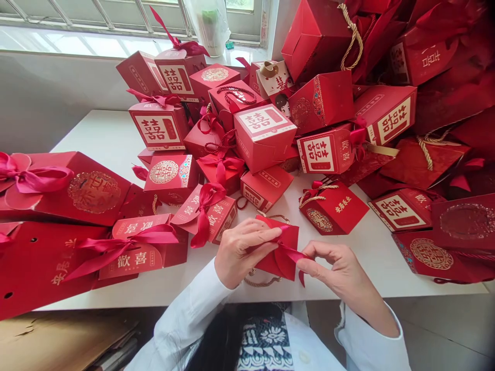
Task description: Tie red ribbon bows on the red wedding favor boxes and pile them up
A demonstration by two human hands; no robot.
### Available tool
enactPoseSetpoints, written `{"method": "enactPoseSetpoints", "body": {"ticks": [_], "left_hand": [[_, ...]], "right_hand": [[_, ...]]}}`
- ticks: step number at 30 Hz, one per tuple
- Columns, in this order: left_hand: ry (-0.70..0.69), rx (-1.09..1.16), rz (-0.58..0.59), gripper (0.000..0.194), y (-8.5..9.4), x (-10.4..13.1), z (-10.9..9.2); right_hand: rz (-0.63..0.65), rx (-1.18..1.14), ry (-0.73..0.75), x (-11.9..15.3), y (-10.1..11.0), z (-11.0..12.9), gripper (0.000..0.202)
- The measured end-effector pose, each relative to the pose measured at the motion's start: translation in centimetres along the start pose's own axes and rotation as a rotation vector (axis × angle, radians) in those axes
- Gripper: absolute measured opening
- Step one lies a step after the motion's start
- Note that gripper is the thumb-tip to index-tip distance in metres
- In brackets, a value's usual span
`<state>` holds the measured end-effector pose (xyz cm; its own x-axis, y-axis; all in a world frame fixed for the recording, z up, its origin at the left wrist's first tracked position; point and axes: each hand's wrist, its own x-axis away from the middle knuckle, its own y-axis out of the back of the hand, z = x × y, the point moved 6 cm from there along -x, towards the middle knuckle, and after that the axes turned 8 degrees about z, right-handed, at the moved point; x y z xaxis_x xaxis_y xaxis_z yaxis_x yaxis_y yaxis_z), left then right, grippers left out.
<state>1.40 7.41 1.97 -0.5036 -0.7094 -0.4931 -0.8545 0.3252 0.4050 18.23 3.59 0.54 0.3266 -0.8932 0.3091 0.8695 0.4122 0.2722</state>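
Observation:
Near the table's front edge stands a small red gift box (pixel 266 264) with gold cord handles (pixel 263 283). Across its top runs a dark pink ribbon (pixel 292 253). My left hand (pixel 244 248) rests over the box, its fingers pinching the ribbon near the middle of the lid. To the right, my right hand (pixel 340 270) holds the ribbon's other part between thumb and forefinger, pulled taut, with a short tail hanging below. Part of the box is hidden under my left hand.
Red gift boxes with ribbon bows (pixel 204 211) crowd the white table (pixel 154 288) behind and left. A taller heap of red boxes (pixel 325 36) fills the right. A wrapped plastic cup (pixel 209 31) stands on the windowsill. Flat cardboard (pixel 58 340) lies below the table at left.

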Motion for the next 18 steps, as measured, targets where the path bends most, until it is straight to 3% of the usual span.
{"method": "enactPoseSetpoints", "body": {"ticks": [6,9,12,18], "left_hand": [[0.037,-0.173,0.018,0.021,-0.7,0.0,-0.5],[0.137,-0.254,-0.017,0.014,-0.9,0.2,-0.4],[0.210,-0.287,-0.051,0.021,-1.0,0.6,-0.4],[0.194,-0.226,-0.049,0.052,-1.4,0.9,-0.8]], "right_hand": [[0.046,-0.078,0.140,0.5,0.0,1.7,0.028],[0.092,-0.080,0.208,0.9,-0.4,2.7,0.026],[0.095,-0.081,0.258,1.0,-0.9,3.9,0.021],[-0.001,-0.099,0.236,0.4,-1.1,5.7,0.017]]}}
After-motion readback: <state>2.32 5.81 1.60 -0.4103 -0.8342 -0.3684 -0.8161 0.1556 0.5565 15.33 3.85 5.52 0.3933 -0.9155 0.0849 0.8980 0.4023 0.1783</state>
